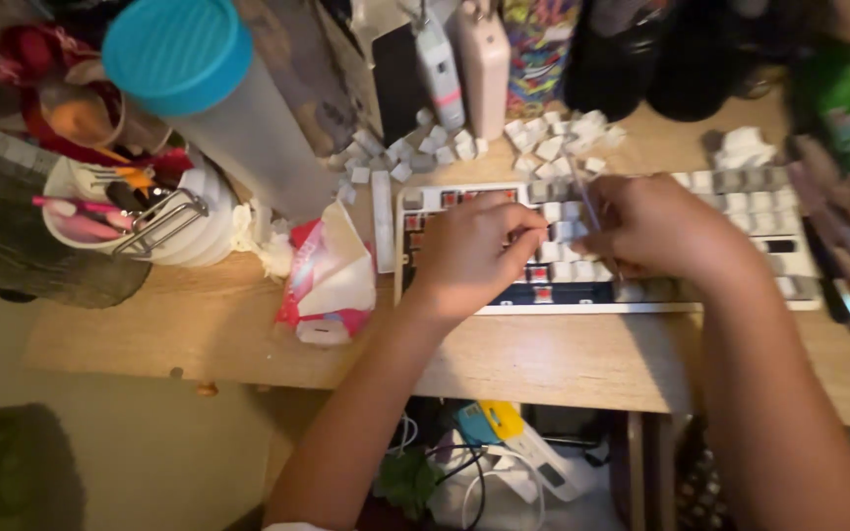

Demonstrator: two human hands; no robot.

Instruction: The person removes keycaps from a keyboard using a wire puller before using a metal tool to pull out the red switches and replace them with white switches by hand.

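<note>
A light wooden counter (199, 334) fills the view, cluttered along its back edge. Near the left edge a white ribbed cup (184, 231) holds pens and a metal clip; beside it stands a tall grey tumbler with a teal lid (199, 79). At the centre lies a white keyboard with many keycaps removed (740, 246). The left hand (469, 251) rests on it, fingers curled. The right hand (656, 231) pinches a thin wire keycap puller (582, 192). Loose white keycaps (553, 138) are heaped behind.

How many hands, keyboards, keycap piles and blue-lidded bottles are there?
Hands: 2, left hand and right hand
Keyboard: 1
Loose keycap piles: 3
Blue-lidded bottle: 1
Total: 7
</note>
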